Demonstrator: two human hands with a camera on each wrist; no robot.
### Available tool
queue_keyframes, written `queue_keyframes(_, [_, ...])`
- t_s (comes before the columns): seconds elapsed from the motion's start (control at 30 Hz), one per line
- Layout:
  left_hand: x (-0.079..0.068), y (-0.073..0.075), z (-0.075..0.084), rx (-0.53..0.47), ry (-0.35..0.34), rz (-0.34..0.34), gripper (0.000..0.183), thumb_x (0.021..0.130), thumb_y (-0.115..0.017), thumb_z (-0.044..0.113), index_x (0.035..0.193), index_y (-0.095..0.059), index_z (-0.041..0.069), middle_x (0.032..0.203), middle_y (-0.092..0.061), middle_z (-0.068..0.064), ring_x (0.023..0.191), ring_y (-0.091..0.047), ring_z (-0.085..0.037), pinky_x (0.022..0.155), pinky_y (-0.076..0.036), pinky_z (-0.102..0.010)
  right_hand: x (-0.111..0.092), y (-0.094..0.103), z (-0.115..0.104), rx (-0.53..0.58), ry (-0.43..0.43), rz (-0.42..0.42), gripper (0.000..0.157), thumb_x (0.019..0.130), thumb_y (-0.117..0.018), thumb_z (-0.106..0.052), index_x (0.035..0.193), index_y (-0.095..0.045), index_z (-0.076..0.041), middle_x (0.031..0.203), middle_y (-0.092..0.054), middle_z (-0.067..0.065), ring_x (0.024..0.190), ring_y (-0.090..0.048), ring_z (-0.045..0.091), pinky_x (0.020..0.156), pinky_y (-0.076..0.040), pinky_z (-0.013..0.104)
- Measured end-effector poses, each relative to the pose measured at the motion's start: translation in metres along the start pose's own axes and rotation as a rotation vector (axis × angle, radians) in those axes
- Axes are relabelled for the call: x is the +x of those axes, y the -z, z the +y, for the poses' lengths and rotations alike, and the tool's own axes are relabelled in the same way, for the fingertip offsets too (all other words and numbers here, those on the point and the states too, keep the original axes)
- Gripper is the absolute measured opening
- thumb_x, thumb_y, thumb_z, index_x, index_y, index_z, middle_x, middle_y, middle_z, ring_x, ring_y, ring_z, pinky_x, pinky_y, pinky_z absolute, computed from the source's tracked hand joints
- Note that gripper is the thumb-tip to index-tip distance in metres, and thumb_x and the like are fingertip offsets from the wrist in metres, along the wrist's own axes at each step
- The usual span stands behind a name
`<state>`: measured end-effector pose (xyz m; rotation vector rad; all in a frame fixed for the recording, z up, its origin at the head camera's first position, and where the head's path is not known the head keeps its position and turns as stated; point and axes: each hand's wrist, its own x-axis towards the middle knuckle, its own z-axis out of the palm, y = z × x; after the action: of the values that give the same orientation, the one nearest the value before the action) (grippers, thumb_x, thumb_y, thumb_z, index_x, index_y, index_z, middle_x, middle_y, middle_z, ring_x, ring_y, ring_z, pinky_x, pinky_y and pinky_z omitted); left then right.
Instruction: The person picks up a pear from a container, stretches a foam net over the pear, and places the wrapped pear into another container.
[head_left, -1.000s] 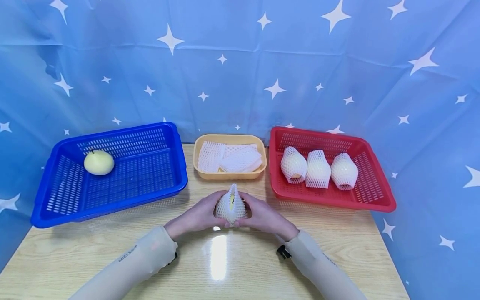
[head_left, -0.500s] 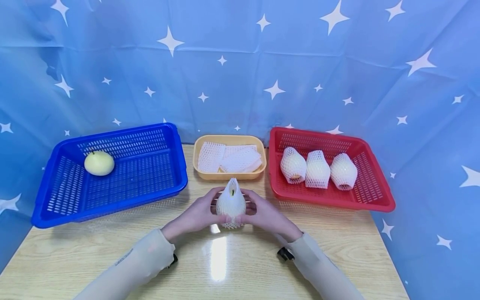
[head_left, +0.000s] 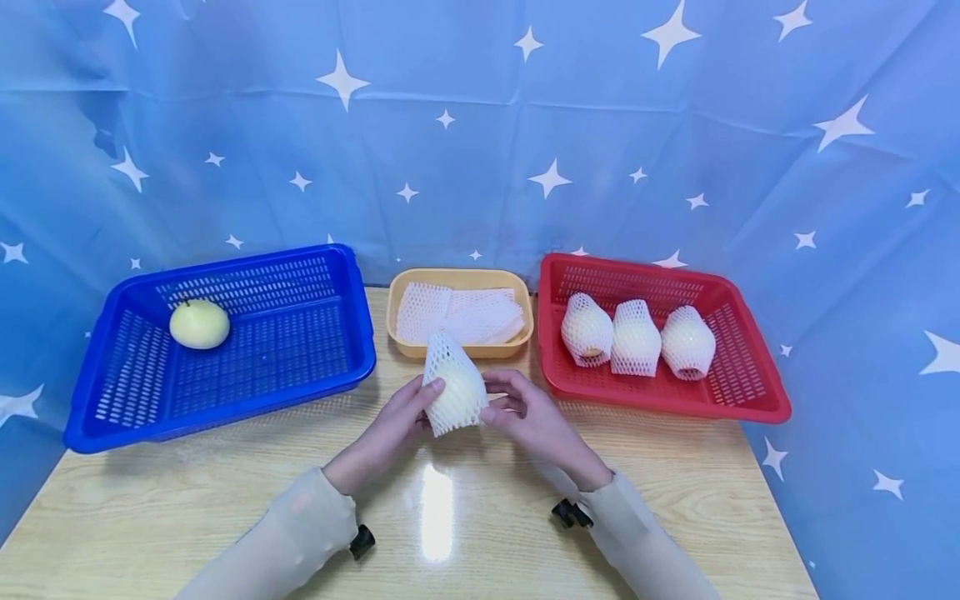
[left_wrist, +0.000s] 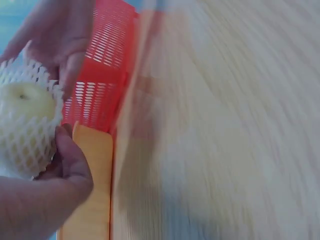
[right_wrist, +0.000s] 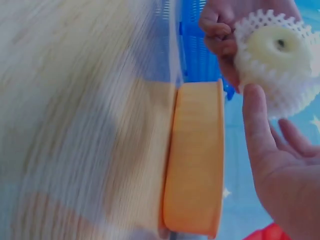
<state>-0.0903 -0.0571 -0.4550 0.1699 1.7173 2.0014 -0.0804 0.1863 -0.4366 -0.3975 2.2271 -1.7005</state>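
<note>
My left hand (head_left: 397, 421) grips a pale pear (head_left: 456, 385) wrapped in a white foam net, above the table. The netted pear leans to the left, and one net end stands up past it. In the left wrist view the bare end of the pear (left_wrist: 27, 102) shows through the net's opening. My right hand (head_left: 534, 421) is at the pear's right side, its fingers loosely spread. From the right wrist view its thumb (right_wrist: 256, 112) lies against or very near the net, not curled round it.
A blue basket (head_left: 255, 400) at left holds one bare pear (head_left: 199, 324). Foam nets (head_left: 480, 317) lie in a tan tray (head_left: 457, 352) at the back middle. A red basket (head_left: 667, 404) at right contains three netted pears (head_left: 636, 337). A star-patterned curtain (head_left: 480, 125) hangs behind.
Both hands held the upright netted pear between them. It has since been raised slightly and tipped left in my left hand, while the right hand has loosened from it.
</note>
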Motion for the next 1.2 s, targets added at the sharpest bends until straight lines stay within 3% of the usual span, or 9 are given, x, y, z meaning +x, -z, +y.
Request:
queue_keyframes(0.17, [0.000, -0.008, 0.003, -0.272, 0.045, 0.036, 0.067, 0.111, -0.038, 0.047, 0.158, -0.029, 0.001, 0.140, -0.054, -0.016, 0.121, -0.057, -0.018, 0.103, -0.047, -0.032, -0.003, 0.000, 0.001, -0.005, 0.093, -0.009, 0.059, 0.093, -0.079, -0.013, 0.146, -0.053, -0.010, 0.143, -0.057, 0.009, 0.120, -0.063, 0.035, 0.098, -0.056, 0.043])
queue_keyframes(0.3, [0.000, -0.014, 0.004, -0.413, 0.062, 0.053, 0.065, 0.111, -0.040, 0.046, 0.162, -0.024, 0.009, 0.150, -0.044, -0.019, 0.129, -0.054, -0.022, 0.106, -0.049, -0.036, -0.005, -0.001, 0.003, -0.120, 0.234, 0.056, 0.066, 0.089, -0.084, -0.016, 0.147, -0.053, -0.009, 0.142, -0.058, 0.010, 0.123, -0.061, 0.036, 0.101, -0.053, 0.053])
queue_keyframes(0.5, [-0.001, -0.016, 0.002, -0.399, 0.057, 0.008, 0.071, 0.110, -0.042, 0.048, 0.162, -0.020, 0.005, 0.151, -0.044, -0.023, 0.128, -0.058, -0.024, 0.104, -0.051, -0.037, -0.008, -0.004, 0.002, -0.387, 0.411, 0.170, 0.059, 0.086, -0.087, -0.023, 0.140, -0.062, -0.021, 0.139, -0.060, -0.002, 0.126, -0.058, 0.019, 0.105, -0.051, 0.045])
queue_keyframes(0.6, [-0.002, -0.017, 0.002, -0.388, 0.052, -0.018, 0.074, 0.110, -0.043, 0.048, 0.163, -0.017, 0.003, 0.153, -0.042, -0.025, 0.130, -0.057, -0.025, 0.105, -0.051, -0.036, -0.009, -0.005, 0.002, -0.465, 0.468, 0.214, 0.053, 0.086, -0.086, -0.020, 0.135, -0.065, -0.017, 0.137, -0.061, 0.001, 0.128, -0.057, 0.021, 0.107, -0.049, 0.046])
queue_keyframes(0.77, [-0.003, -0.021, 0.002, -0.391, 0.046, -0.032, 0.070, 0.111, -0.045, 0.037, 0.163, -0.014, 0.002, 0.152, -0.041, -0.025, 0.128, -0.056, -0.023, 0.105, -0.050, -0.034, -0.009, -0.007, 0.001, -0.535, 0.537, 0.267, 0.046, 0.088, -0.081, -0.012, 0.131, -0.068, -0.012, 0.131, -0.063, 0.006, 0.121, -0.060, 0.024, 0.101, -0.053, 0.045])
queue_keyframes(0.97, [-0.002, -0.024, 0.002, -0.397, 0.020, -0.004, 0.068, 0.106, -0.052, 0.020, 0.162, -0.016, 0.004, 0.145, -0.047, -0.019, 0.121, -0.059, -0.019, 0.103, -0.050, -0.033, -0.008, -0.008, 0.001, -0.558, 0.613, 0.317, 0.032, 0.089, -0.076, -0.003, 0.120, -0.074, -0.010, 0.115, -0.067, 0.005, 0.106, -0.065, 0.020, 0.090, -0.056, 0.034])
queue_keyframes(1.2, [-0.001, -0.025, 0.002, -0.393, -0.009, 0.042, 0.070, 0.103, -0.059, 0.017, 0.160, -0.021, 0.004, 0.144, -0.047, -0.018, 0.121, -0.059, -0.020, 0.103, -0.050, -0.032, -0.009, -0.010, 0.000, -0.557, 0.681, 0.313, 0.025, 0.087, -0.077, 0.002, 0.110, -0.076, -0.009, 0.104, -0.071, 0.002, 0.096, -0.068, 0.018, 0.086, -0.057, 0.027])
